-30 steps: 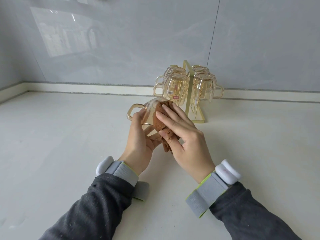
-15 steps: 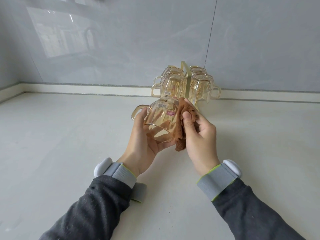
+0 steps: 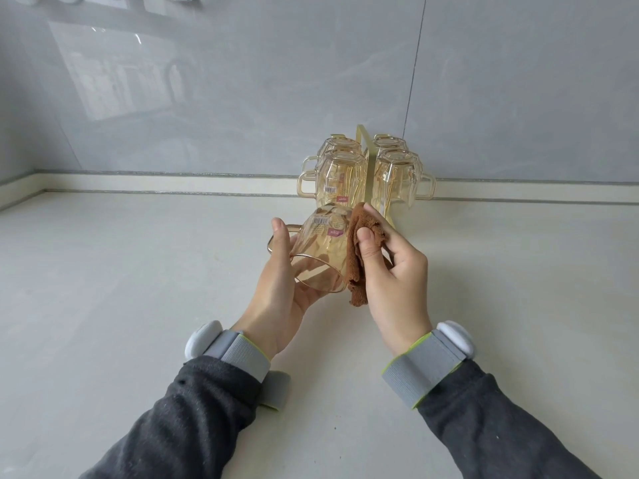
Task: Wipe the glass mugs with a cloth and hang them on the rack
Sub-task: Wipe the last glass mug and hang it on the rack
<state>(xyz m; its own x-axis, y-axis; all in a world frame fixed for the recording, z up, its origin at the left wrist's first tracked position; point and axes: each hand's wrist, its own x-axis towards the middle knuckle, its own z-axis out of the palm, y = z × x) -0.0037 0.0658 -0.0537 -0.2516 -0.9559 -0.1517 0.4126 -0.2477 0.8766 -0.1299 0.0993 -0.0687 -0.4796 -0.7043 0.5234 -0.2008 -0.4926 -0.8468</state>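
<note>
Four mugs [image 3: 342, 183] already hang on the rack [image 3: 363, 157] by the table's [image 3: 138, 305] far edge. My left grip [image 3: 276, 299] clasps the fifth mug [image 3: 323, 252], and my right grip [image 3: 394, 281] pinches the cloth [image 3: 356, 261] against it. Hanging it remains.

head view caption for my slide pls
Left hand holds a tilted amber glass mug while right hand presses a brown cloth against its side

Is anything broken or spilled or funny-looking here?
Nothing is broken or spilled. The only funny bit: the glass mug in the left hand has shop stickers on it, and so does one hung mug on the rack. The right hand holds the brown cloth against the glass mug's side.
</note>
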